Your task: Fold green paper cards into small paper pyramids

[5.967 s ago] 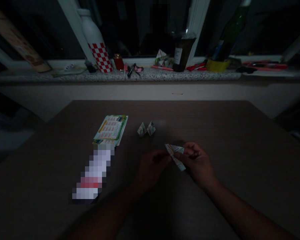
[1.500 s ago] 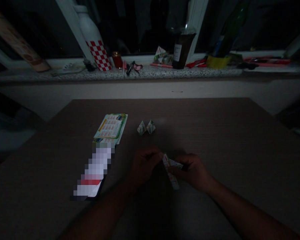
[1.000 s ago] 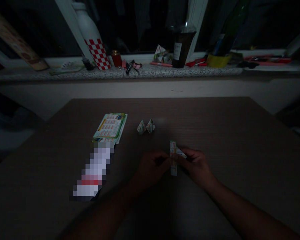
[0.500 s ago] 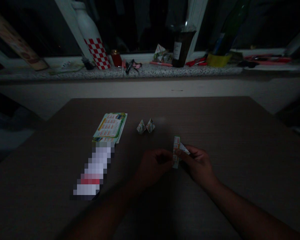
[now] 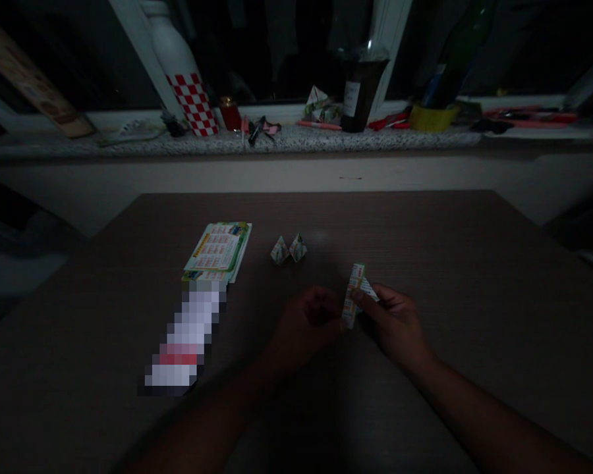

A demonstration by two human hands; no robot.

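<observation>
A small folded paper, printed with calendar-like figures, is held upright and slightly tilted above the table. My right hand pinches it, thumb on the near face, with a white triangular flap showing on the right side. At the paper's lower left edge is my left hand, its thumb touching the bottom end and its fingers curled; their tips are dark and partly hidden. Two small folded paper pieces with pointed tops stand side by side beyond my hands.
To the left lies a stack of printed calendar cards, beside a blurred-out, pixelated object. On the stone windowsill stand a red-checked white bottle, a dark cup, a green bottle and small items. The light is dim.
The folded paper has tilted, its top leaning to the right and away. My right hand has shifted slightly right, and my left fingers have lifted a little.
</observation>
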